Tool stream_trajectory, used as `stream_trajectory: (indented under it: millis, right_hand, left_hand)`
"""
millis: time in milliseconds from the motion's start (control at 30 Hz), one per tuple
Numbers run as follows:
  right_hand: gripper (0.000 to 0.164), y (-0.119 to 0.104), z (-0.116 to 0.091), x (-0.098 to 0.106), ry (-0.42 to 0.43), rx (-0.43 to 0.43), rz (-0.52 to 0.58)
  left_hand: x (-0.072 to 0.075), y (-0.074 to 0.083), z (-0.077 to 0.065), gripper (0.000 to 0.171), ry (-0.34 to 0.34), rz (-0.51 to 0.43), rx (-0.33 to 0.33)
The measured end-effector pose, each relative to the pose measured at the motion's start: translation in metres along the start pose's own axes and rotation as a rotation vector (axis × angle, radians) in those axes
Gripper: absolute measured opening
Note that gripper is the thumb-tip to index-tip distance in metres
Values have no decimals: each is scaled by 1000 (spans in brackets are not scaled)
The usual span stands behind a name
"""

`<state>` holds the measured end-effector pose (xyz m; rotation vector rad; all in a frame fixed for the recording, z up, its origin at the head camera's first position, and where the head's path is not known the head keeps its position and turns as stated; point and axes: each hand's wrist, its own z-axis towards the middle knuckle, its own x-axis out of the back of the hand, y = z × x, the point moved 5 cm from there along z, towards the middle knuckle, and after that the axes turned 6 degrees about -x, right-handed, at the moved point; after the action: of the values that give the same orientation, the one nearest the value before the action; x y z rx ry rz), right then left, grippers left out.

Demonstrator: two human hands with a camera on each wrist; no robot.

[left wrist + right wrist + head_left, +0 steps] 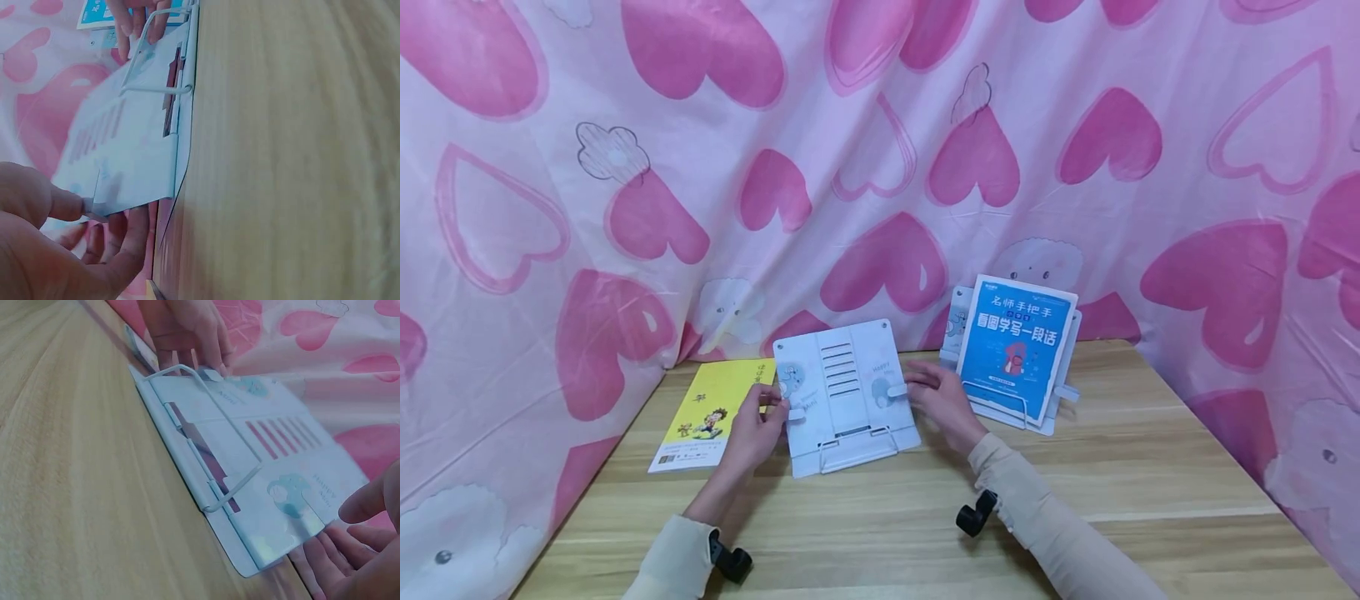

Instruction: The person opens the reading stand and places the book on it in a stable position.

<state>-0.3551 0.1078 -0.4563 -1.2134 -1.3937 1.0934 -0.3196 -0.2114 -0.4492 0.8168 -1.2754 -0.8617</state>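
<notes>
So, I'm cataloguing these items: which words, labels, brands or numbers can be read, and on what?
"名师手把手": blue book, top
"看图学写一段话": blue book, large white title
"1": blue book, apparently a red numeral
"HAPPY": middle white stand, upper right
Too small or blurred to read surely: the middle white stand's other words, the blue book's fine print, and the yellow book's lower print; its vertical title is partly hidden.

On the white stand [843, 408] I grip, I can read "HAPPY" toward the upper right and "MINI" at the left. The blue book [1017, 346] to my right says "名师手把手", with "看图学写一段话" larger beneath; its smallest lines are too tiny for me. The yellow book [718, 396] to my left starts "读读", the rest unclear to me, and bears a square code [666, 459] near its bottom.
</notes>
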Motion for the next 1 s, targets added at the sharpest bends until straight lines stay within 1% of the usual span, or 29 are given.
stream_trajectory:
  millis: [100,200,367,533,667,800,1000]
  right_hand:
    - [51,-2,0,3,6,20,11]
    - [49,-5,-1,4,9,42,9]
    - [44,-8,-3,5,9,69,-4]
    - [33,-9,-3,6,20,99,-25]
    - [26,-9,-3,6,23,108,-48]
    - [24,-9,-3,6,11,109,-66]
    - [22,-9,-4,6,-18,130,-113]
  left_hand:
    - [3,2,0,22,31,0,-29]
    - [5,3,1,21,55,-22,-46]
    - [8,3,1,25,78,-71,-68]
    - [9,5,1,29,87,-114,-95]
    - [11,7,1,28,107,-112,-115]
    - [11,8,1,25,132,-95,-124]
    - [10,6,2,22,139,-94,-122]
